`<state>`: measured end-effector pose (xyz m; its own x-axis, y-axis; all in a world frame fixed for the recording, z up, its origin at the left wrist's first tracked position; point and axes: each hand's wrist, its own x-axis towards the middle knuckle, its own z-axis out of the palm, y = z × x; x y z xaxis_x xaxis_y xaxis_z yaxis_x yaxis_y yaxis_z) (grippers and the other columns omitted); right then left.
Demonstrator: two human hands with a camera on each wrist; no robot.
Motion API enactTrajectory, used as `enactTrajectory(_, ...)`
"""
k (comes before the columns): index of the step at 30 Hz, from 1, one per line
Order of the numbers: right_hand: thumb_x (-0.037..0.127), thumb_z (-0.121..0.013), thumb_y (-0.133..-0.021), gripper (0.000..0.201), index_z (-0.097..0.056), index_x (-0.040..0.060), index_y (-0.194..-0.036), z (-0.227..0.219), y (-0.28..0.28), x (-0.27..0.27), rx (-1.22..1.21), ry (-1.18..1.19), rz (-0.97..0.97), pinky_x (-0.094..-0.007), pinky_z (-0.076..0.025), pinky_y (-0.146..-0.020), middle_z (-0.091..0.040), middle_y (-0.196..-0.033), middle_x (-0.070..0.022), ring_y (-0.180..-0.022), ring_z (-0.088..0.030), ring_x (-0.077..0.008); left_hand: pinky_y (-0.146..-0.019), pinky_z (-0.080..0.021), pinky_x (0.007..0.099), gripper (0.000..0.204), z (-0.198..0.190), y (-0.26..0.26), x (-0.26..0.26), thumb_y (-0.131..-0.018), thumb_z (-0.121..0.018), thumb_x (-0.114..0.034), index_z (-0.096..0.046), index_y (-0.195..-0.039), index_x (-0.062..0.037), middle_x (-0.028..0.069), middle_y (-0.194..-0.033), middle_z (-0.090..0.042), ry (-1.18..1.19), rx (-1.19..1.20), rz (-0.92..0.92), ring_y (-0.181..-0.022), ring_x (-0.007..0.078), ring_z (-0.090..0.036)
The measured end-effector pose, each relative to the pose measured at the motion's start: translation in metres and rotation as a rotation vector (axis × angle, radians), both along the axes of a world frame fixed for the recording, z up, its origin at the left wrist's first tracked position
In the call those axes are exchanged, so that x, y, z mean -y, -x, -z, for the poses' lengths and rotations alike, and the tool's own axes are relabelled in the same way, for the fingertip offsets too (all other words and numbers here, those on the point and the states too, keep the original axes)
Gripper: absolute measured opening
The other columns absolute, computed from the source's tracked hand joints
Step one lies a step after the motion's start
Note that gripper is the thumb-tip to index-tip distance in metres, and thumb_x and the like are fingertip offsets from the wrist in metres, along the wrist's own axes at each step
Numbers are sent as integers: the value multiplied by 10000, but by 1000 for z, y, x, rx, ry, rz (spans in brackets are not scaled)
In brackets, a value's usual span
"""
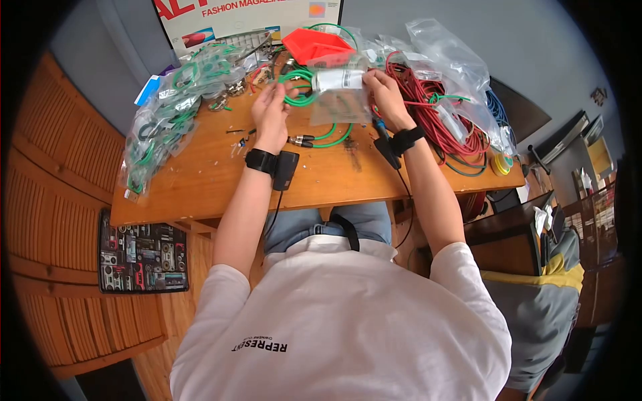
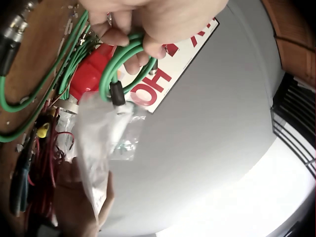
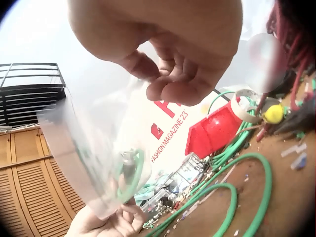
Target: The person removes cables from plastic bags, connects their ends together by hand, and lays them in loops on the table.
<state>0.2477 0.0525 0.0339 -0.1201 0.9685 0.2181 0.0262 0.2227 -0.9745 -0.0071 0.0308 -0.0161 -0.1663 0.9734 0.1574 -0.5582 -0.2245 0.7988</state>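
Observation:
My left hand (image 1: 271, 110) grips a small coil of green cable (image 2: 111, 69) that has a black-sleeved metal connector. Opposite it, my right hand (image 1: 388, 97) pinches the edge of a clear plastic bag (image 1: 334, 112) with thumb and fingertips. The bag hangs above the table, a white label on its upper part. In the left wrist view, the cable's connector is right at the bag's top edge. Through the film, the right wrist view shows the coil and part of my left hand. Below lies another green cable (image 1: 332, 144) with connectors on the table.
Bagged green cables (image 1: 170, 113) are heaped along the table's left side. A red plastic bin (image 1: 317, 45) stands at the back before a printed magazine panel (image 1: 231, 20). To the right lie red cables (image 1: 458, 137) and a yellow roll (image 1: 501, 164). Small scraps dot the wooden table (image 1: 214, 190).

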Motion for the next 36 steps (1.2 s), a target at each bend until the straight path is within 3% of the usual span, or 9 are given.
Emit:
enactTrajectory(2, 166, -559, -986, 180, -631, 23, -904, 14, -6, -7, -14, 13, 36, -265, -396, -562, -560, -713, 10, -618, -508, -87, -741, -480, 245, 317, 6, 13, -8, -1018, -599, -214, -541, -1280, -47, 59, -1101, -671, 13, 107, -40, -1009, 152, -653)
enactTrajectory(4, 174, -571, -979, 126, -654, 82, -960, 20, -18, -14, 32, 67, 27, -216, -381, -685, -559, -824, 52, -746, -487, -60, -730, -476, 245, 277, 9, 19, -14, -1021, -593, -210, -550, -1252, -63, 51, -1087, -665, 22, 212, -78, -1004, 148, -653)
enactTrajectory(5, 169, -568, -977, 127, -659, 82, -965, 22, -21, -19, -18, -58, 118, -226, -383, -656, -568, -843, 54, -734, -479, -66, -729, -476, 243, 240, 9, 20, -14, -1021, -592, -207, -557, -1217, -73, 43, -1079, -658, 35, 258, -58, -996, 145, -653)
enactTrajectory(8, 132, -556, -995, 221, -588, -53, -1112, 1, -44, -42, -406, -34, 134, -276, -550, -698, -662, -964, -99, -933, -688, -192, -727, -476, 243, 196, 7, 15, -10, -1021, -592, -203, -563, -1173, -82, 30, -1074, -648, 37, 281, -12, -986, 141, -651)
enactTrajectory(9, 134, -587, -994, 401, -468, -94, -1302, -9, -46, -39, -517, 14, 147, -304, -575, -789, -654, -1112, -156, -1109, -668, -261, -726, -477, 244, 190, 5, 13, -8, -1021, -592, -202, -562, -1164, -82, 26, -1076, -645, 25, 254, 19, -985, 140, -649)
enactTrajectory(14, 178, -647, -974, 567, -386, -70, -1412, 2, -25, -16, -327, 30, 3, -318, -572, -790, -634, -1235, -192, -1062, -682, -248, -733, -479, 254, 191, 10, 13, -12, -1020, -594, -203, -558, -1161, -79, 22, -1067, -641, 21, 200, 137, -996, 137, -645)
enactTrajectory(16, 223, -672, -963, 625, -374, -51, -1439, 14, -12, -3, -56, 83, -216, -316, -567, -754, -644, -1224, -189, -972, -705, -232, -736, -480, 258, 196, 10, 11, -11, -1021, -593, -206, -555, -1165, -79, 21, -1064, -639, 3, 176, 197, -1002, 138, -644)
enactTrajectory(23, 265, -650, -986, 497, -480, -41, -1338, 20, 23, 31, 134, 66, -425, -267, -549, -706, -684, -1006, -98, -857, -681, -153, -749, -514, 279, 255, 5, -1, -3, -1038, -556, -239, -535, -1227, -68, 58, -1072, -659, -40, 45, 383, -957, 172, -674)
enactTrajectory(36, 184, -651, -973, 231, -610, 7, -1114, 22, 23, 38, -143, 36, -331, -243, -506, -673, -672, -854, -48, -744, -655, -120, -776, -509, 278, 322, -3, -6, 8, -1049, -517, -222, -501, -1338, -82, 65, -1112, -662, -97, 7, 516, -1001, 166, -653)
